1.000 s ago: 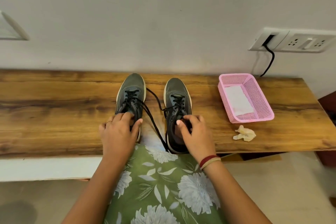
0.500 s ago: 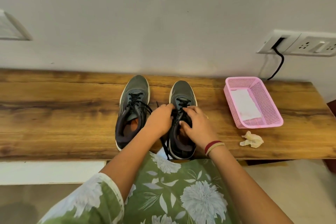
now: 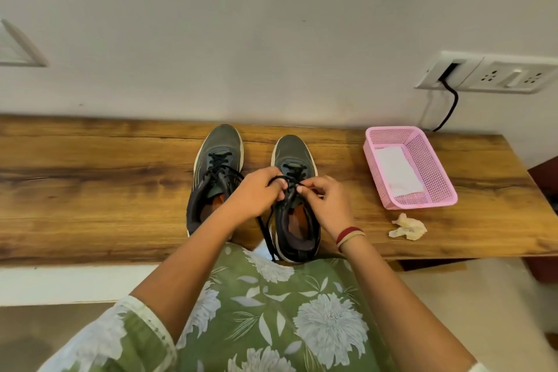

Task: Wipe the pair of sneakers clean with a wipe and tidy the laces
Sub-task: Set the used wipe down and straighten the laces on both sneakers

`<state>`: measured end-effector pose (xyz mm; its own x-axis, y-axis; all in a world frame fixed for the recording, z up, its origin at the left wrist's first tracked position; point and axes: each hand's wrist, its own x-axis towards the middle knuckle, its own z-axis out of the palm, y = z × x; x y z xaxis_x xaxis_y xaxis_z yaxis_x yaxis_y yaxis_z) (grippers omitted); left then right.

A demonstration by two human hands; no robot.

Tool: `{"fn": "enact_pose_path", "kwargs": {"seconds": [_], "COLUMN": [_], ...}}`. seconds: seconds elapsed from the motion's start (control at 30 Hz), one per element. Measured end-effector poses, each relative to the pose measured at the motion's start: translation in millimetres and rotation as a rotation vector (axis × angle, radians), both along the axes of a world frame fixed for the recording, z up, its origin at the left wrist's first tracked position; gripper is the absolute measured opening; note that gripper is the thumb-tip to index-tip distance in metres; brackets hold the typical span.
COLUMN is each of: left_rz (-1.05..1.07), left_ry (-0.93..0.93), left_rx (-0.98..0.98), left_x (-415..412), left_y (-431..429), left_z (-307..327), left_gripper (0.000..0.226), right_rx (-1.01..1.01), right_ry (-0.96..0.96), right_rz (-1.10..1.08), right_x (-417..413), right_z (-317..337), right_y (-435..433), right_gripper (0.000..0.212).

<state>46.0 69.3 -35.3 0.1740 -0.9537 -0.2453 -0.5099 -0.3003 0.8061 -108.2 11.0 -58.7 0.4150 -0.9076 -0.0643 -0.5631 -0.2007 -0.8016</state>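
With a narrow grip, the left hand (image 3: pixel 256 190) and right hand (image 3: pixel 327 204) pinched the soft, limp lace (image 3: pixel 267 232); holding it close to the sneaker (image 3: pixel 293 148) seemed best.

Wall (image 3: pixel 271 24): plain off-white, evenly lit.
Bench (image 3: pixel 90 190): long wooden slab against the wall.
Socket panel (image 3: pixel 495 74): white, upper right, black cable (image 3: pixel 450 106) plugged in.
Floor (image 3: pixel 453 296): pale.

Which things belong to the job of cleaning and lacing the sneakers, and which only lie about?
Job: left sneaker, right sneaker, its laces pinched by left hand and right hand, crumpled wipe, pink basket with white sheet.
Lying about: wall socket, black cable.
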Motion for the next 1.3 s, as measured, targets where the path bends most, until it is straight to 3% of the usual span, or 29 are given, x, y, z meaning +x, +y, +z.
{"fn": "enact_pose_path", "kwargs": {"seconds": [0.1, 0.17, 0.3, 0.4, 0.47, 0.6, 0.77, 0.93, 1.1, 1.2, 1.27, 1.3], "left_rz": [0.04, 0.072, 0.062, 0.068, 0.074, -0.037, -0.134, -0.099, -0.154, -0.071, 0.047, 0.09], "left_ry": [0.038, 0.069, 0.085, 0.271, 0.347, 0.268, 0.277, 0.185, -0.096, 0.1, 0.35, 0.376], "left_rx": [-0.035, -0.072, -0.14, -0.181, -0.22, -0.331, -0.404, -0.463, -0.573, -0.613, -0.547, -0.452], "left_x": [6, 7, 8, 3, -1, -9, -19, -14, -23, -13, 0, 5], "left_y": [2, 3, 4, 7, 8, 7, 8, 9, 13, 13, 15, 16], "left_z": [13, 25, 47, 67, 82, 106, 136, 149, 168, 159, 129, 107], "left_gripper": [0.025, 0.029, 0.029, 0.028, 0.027, 0.026, 0.016, 0.014, 0.013, 0.006, 0.02, 0.028], "right_rx": [0.323, 0.436, 0.46, 0.513, 0.442, 0.296, 0.339, 0.287, 0.237, 0.2, 0.206, 0.218], "right_ry": [-0.343, -0.443, -0.48, -0.627, -0.621, -0.566, -0.815, -0.609, -0.211, -0.261, -0.365, -0.409], "right_rz": [-0.208, -0.244, -0.143, -0.077, 0.026, 0.176, 0.272, 0.303, 0.431, 0.332, 0.266, 0.252], "right_x": [-4, -8, -12, -15, -20, -20, -22, -30, -21, -17, -17, -17], "right_z": [5, 7, 23, 50, 68, 107, 146, 168, 171, 171, 173, 175], "right_y": [4, 9, 13, 13, 11, 12, 15, 11, 10, 8, 8, 8], "right_gripper": [0.003, 0.006, 0.009, 0.015, 0.015, 0.021, 0.032, 0.025, 0.014, 0.019, 0.02, 0.02]}}
